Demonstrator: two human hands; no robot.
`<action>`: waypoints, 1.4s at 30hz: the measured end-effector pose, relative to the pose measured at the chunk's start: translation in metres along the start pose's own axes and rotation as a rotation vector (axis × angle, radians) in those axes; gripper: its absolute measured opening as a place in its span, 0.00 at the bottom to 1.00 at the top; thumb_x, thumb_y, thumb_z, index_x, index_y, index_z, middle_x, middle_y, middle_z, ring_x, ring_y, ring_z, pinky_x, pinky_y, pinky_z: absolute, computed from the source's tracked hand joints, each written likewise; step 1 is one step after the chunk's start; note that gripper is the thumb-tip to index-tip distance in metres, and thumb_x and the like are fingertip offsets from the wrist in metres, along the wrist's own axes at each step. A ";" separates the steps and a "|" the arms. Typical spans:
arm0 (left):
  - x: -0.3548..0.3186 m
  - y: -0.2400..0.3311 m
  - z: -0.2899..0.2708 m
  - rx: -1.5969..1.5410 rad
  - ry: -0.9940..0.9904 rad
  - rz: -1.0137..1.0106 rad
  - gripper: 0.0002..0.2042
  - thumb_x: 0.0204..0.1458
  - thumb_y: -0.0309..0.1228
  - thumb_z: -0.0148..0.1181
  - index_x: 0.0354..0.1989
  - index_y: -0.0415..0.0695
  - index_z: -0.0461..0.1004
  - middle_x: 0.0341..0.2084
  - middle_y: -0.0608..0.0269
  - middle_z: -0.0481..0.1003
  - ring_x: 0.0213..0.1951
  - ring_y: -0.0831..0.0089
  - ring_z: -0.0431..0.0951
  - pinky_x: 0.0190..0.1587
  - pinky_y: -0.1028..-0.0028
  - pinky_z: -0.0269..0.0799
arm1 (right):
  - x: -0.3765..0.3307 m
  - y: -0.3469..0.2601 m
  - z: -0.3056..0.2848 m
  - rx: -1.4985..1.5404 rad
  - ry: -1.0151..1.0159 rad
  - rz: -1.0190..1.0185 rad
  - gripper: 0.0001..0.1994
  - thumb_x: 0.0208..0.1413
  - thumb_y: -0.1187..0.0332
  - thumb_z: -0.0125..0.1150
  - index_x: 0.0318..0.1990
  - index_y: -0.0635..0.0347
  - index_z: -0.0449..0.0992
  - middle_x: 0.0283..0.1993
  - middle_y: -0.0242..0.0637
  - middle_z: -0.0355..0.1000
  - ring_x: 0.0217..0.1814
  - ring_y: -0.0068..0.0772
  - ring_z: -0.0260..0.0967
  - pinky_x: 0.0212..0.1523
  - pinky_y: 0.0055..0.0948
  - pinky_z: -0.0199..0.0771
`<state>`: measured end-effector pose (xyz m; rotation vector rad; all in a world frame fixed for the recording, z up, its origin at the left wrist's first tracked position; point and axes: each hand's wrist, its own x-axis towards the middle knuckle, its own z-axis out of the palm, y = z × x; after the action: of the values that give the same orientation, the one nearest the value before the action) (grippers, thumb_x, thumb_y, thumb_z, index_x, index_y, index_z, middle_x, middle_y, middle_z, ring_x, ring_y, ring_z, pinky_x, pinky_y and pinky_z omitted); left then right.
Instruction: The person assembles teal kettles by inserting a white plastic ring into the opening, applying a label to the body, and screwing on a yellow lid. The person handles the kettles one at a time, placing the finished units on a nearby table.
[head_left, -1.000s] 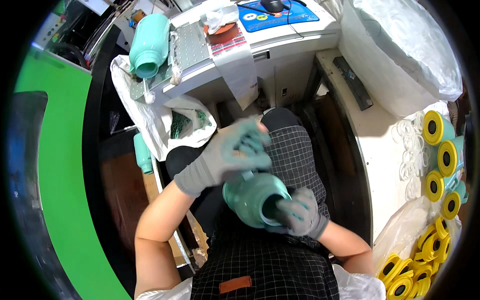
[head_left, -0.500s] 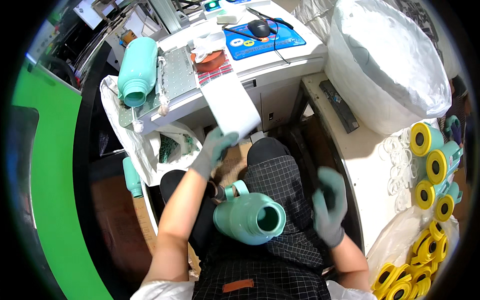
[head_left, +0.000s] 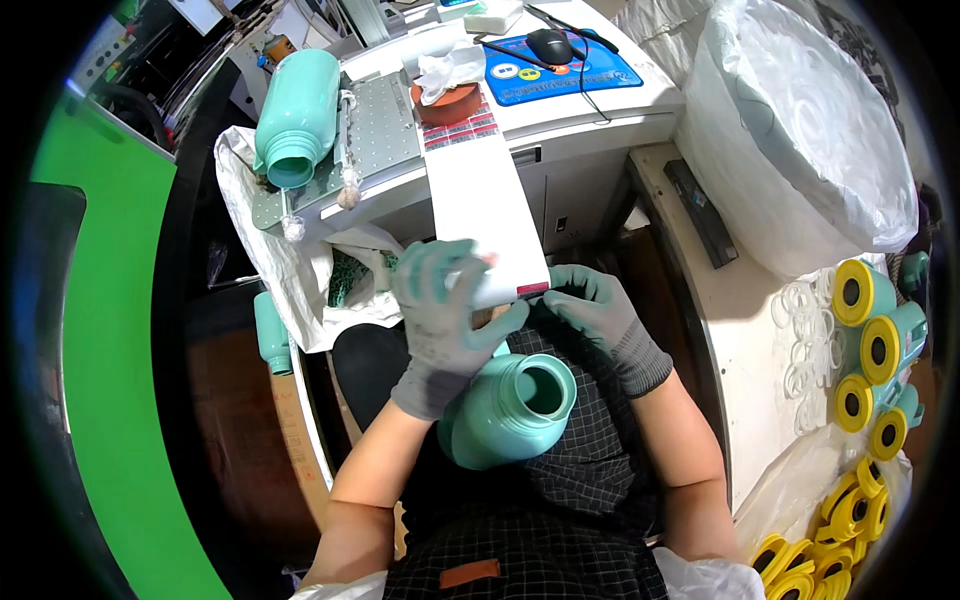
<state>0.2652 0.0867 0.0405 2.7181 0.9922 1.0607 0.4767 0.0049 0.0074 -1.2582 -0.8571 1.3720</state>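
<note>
A mint-green bottle (head_left: 500, 425) with a wide mouth lies tilted in my lap, its mouth toward the upper right. Above it, a long white label strip (head_left: 490, 210) hangs from the bench edge, with a red label at its lower right corner. My right hand (head_left: 605, 320), in a grey glove with green fingers, pinches that corner between thumb and fingers. Over the strip's lower left side is my left hand (head_left: 440, 310), gloved alike, fingers spread and partly blurred. A small reddish smear shows by its fingertips; I cannot make out what it is.
Another mint bottle (head_left: 300, 115) lies on the perforated metal plate (head_left: 385, 135). A brown tape roll (head_left: 447, 103) sits on the red labels. At right stand a big white bag (head_left: 800, 150), white rings (head_left: 800, 340), yellow-based bottles (head_left: 880, 348) and yellow parts (head_left: 850, 510).
My right hand has come up and left from beside my thigh to the strip's corner. My left hand has lifted and turned over the strip, which now hangs flatter and longer. The view has shifted slightly.
</note>
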 end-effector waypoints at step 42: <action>-0.140 0.018 -0.113 -1.191 0.324 -1.291 0.05 0.58 0.25 0.68 0.39 0.36 0.81 0.31 0.64 0.81 0.32 0.80 0.79 0.38 0.80 0.76 | -0.180 0.061 0.072 -0.312 0.087 -0.059 0.48 0.44 0.63 0.72 0.72 0.80 0.58 0.64 0.53 0.73 0.67 0.40 0.71 0.69 0.36 0.68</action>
<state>0.1260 -0.0289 0.0492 0.7051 1.2018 1.1257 0.3769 -0.1727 0.0043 -1.5055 -1.0675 1.1578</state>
